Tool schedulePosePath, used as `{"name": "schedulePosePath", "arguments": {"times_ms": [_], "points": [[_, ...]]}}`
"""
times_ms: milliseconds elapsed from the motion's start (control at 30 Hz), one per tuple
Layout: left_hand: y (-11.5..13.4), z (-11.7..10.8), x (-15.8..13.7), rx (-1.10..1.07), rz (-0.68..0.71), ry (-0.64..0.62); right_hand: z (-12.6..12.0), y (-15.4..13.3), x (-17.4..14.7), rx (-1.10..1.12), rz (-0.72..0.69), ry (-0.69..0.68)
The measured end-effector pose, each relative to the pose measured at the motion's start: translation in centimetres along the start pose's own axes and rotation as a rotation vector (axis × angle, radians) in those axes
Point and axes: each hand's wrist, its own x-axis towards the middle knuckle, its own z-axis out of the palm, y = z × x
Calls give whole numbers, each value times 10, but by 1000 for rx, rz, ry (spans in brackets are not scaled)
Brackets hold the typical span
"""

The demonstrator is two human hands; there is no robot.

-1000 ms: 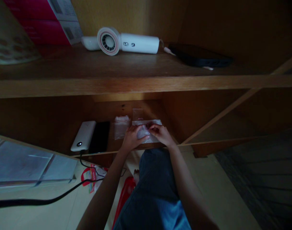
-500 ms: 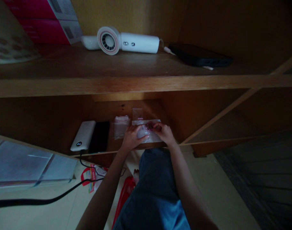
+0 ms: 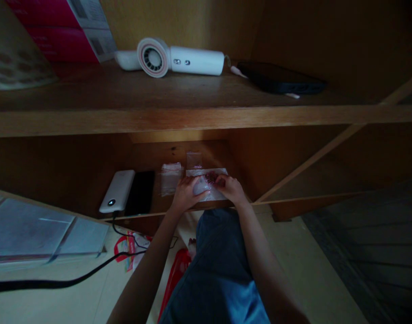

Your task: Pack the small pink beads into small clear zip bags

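Observation:
On the lower shelf, a pile of small dark pink beads or bits (image 3: 211, 177) lies on a whitish sheet or flat bag (image 3: 221, 171). My left hand (image 3: 184, 194) is at the sheet's left side, thumb and fingers round a clear plastic bag (image 3: 201, 186). At the pile's right edge my right hand (image 3: 232, 188) has its fingertips pinched together; whatever is between them is too small to make out. Behind the sheet lies a small zip bag (image 3: 194, 159) with a few pink bits at its bottom. A stack of clear zip bags (image 3: 171, 179) rests left of my left hand.
Left on the lower shelf are a white power bank (image 3: 117, 191) with a cable and a black phone (image 3: 140, 192). The upper shelf (image 3: 192, 118) overhangs, carrying a white handheld fan (image 3: 195, 60), a dark phone (image 3: 282, 78), pink boxes (image 3: 60, 42) and a cup (image 3: 16, 58).
My right hand's fingers have shifted slightly at the edge of the pink pile, curling in a little more. My left hand stays in place on the clear bag.

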Motion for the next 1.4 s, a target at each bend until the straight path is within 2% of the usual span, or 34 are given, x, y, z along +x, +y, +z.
{"name": "schedulePosePath", "arguments": {"times_ms": [200, 533, 800, 1100, 1267, 1400], "points": [[1, -1, -1, 10, -11, -5, -1, -4, -1, -99, 42, -7], [2, -1, -1, 12, -9, -6, -4, -9, -4, -149, 1, -6], [2, -2, 0, 11, -27, -20, -2, -3, -2, 5, -13, 23], [1, -1, 0, 13, -10, -9, 2, -6, -1, 286, -189, 23], [1, -1, 0, 5, -12, -15, 5, -10, 0, 400, -224, -48], [1, -1, 0, -3, -18, -16, 4, -6, 3, 397, -212, -4]]}}
